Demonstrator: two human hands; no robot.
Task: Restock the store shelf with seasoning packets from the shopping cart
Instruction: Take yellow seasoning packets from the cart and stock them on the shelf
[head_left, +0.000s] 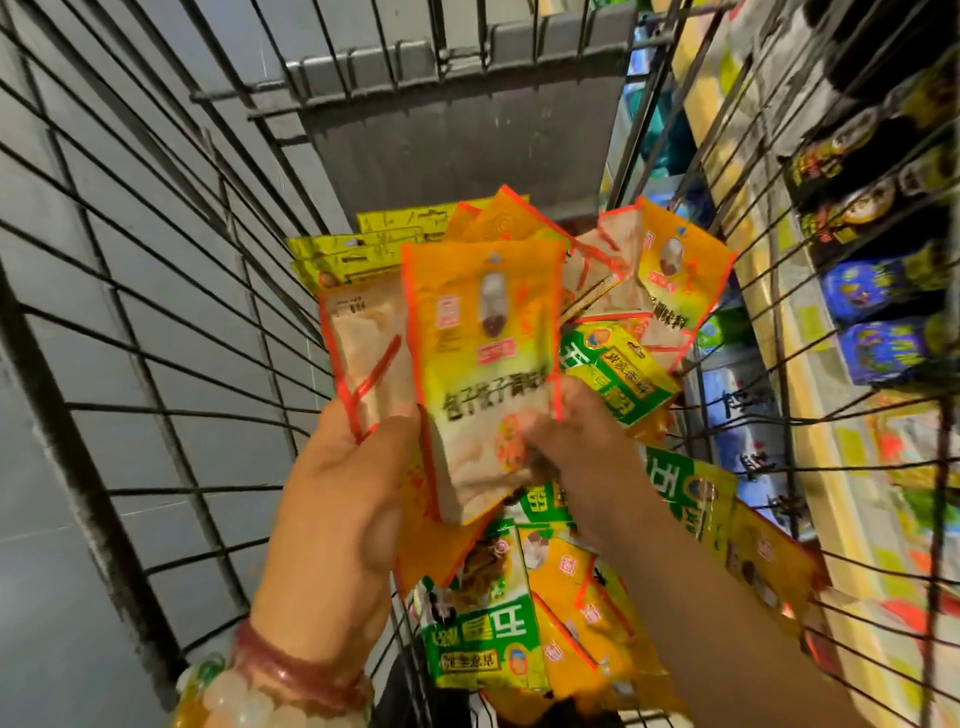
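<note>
We are at the gathering step, both hands down inside the shopping cart (156, 291). Our left hand (343, 493) has its fingers and thumb curled round the lower ends of a small fan of seasoning packets (483, 364), the orange one with the dumpling picture in front and a paler one just behind it to the left. Our right hand (576, 447) reaches in from the right and pinches the bottom edge of that same front packet, its fingertips partly hidden behind the foil, so how firmly it grips we cannot say for sure.

Below and beyond the hands, loose packets (587, 623) lie heaped on the cart floor: green-and-yellow ones under the right wrist, more orange ones past the fingertips against the far wire wall. The store shelf (872, 291) stands to the right of the right hand, seen through the cart's wire side, its rows already holding dark and blue packages.

By our reckoning the bundle wants squaring up, all faces one way, before we lift it clear of the wire rim and carry it rightward to the shelf.
</note>
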